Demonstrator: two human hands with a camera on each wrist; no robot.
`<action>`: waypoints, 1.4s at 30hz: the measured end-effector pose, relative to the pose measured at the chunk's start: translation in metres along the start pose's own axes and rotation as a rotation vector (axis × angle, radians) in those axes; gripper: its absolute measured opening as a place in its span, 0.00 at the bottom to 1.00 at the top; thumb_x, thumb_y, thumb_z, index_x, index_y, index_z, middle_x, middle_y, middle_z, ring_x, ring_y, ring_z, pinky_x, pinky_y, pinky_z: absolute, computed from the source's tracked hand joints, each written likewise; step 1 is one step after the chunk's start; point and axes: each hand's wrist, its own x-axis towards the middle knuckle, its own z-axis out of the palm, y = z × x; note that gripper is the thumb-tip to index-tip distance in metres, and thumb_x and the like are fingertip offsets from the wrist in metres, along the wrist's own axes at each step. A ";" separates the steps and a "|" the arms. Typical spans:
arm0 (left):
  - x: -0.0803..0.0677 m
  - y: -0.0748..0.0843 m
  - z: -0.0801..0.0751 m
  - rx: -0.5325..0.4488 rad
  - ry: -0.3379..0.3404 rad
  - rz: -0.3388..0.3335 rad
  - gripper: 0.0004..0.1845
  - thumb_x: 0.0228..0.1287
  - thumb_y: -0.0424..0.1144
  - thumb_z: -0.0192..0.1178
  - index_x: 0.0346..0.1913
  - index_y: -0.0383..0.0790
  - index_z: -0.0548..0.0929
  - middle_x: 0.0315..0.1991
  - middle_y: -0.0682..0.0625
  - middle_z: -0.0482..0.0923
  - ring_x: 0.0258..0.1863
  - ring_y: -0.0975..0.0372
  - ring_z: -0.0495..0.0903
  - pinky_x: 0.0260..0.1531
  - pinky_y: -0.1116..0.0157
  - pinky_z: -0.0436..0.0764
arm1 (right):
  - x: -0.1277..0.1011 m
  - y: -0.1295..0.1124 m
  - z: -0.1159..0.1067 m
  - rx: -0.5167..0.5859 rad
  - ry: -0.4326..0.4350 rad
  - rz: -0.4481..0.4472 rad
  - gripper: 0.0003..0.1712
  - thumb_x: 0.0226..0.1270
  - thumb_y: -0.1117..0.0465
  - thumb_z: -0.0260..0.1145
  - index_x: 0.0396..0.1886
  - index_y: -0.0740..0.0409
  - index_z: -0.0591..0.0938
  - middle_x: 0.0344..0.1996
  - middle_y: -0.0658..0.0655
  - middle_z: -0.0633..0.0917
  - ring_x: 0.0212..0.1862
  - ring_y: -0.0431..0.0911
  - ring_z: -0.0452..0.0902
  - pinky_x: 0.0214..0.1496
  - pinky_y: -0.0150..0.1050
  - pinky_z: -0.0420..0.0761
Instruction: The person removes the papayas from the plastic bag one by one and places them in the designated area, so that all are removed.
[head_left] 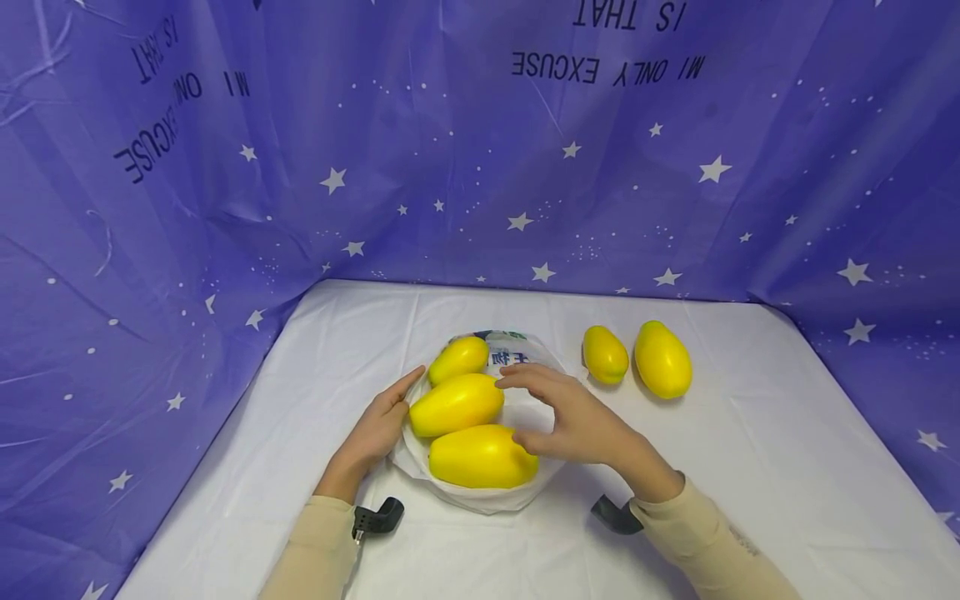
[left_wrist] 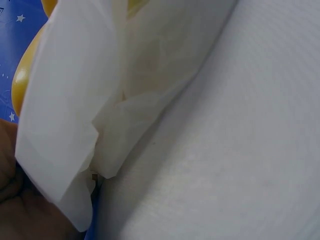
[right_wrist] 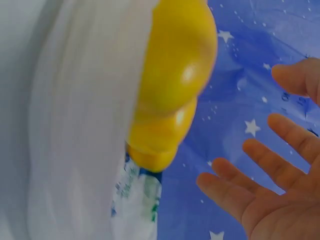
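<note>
**Right hand (head_left: 573, 417) spread and empty over the plastic bag (head_left: 491, 500); left hand (head_left: 377, 429) at its side**

Three yellow fruits sit in the bag's mouth: near fruit (head_left: 480, 458), middle fruit (head_left: 456, 406), far fruit (head_left: 459, 358). Papaya or mango, we can't settle which. Two more lie outside on the white tablecloth (head_left: 750, 467), beyond the bag and to the right: smaller loose fruit (head_left: 606, 356) and larger loose fruit (head_left: 663, 361), side by side.

Step in hand, as we judge it: arranging the bagged fruits. To do it well, we'd have the left hand brace the bag wall while the right lowers straight down, thumb one side and fingers the other, across one fruit's widest part. Smooth skins probably roll, so we'd steer one at a time, gently, without raking the thin rim along.

Grip: right fingers well apart and lightly curved, thumb clear of them. From the head they overlap the near and middle fruits; the right wrist view shows a gap, so we log no contact. Left hand lies against the bag's left side, one finger extended along it; plastic covers the rest, so we can't tell whether it pinches the rim or merely rests there.
</note>
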 end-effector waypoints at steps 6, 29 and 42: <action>0.000 0.000 0.000 -0.011 -0.004 0.008 0.30 0.74 0.31 0.35 0.76 0.54 0.59 0.75 0.55 0.54 0.75 0.57 0.47 0.72 0.50 0.45 | 0.000 -0.001 0.019 0.012 -0.102 -0.006 0.35 0.52 0.56 0.75 0.62 0.49 0.76 0.64 0.48 0.73 0.68 0.41 0.63 0.70 0.45 0.64; 0.000 -0.001 0.000 -0.031 -0.003 -0.006 0.30 0.74 0.31 0.35 0.75 0.55 0.60 0.75 0.55 0.54 0.75 0.57 0.47 0.72 0.51 0.45 | -0.008 0.001 0.047 -0.065 -0.210 -0.010 0.38 0.49 0.52 0.75 0.63 0.44 0.74 0.61 0.42 0.74 0.63 0.40 0.68 0.67 0.41 0.69; -0.001 -0.001 0.001 -0.032 0.004 0.002 0.30 0.74 0.29 0.35 0.75 0.54 0.60 0.75 0.55 0.54 0.75 0.57 0.47 0.72 0.51 0.45 | -0.013 0.001 0.043 -0.067 -0.175 -0.042 0.37 0.49 0.54 0.75 0.63 0.43 0.74 0.60 0.42 0.74 0.62 0.39 0.69 0.66 0.41 0.69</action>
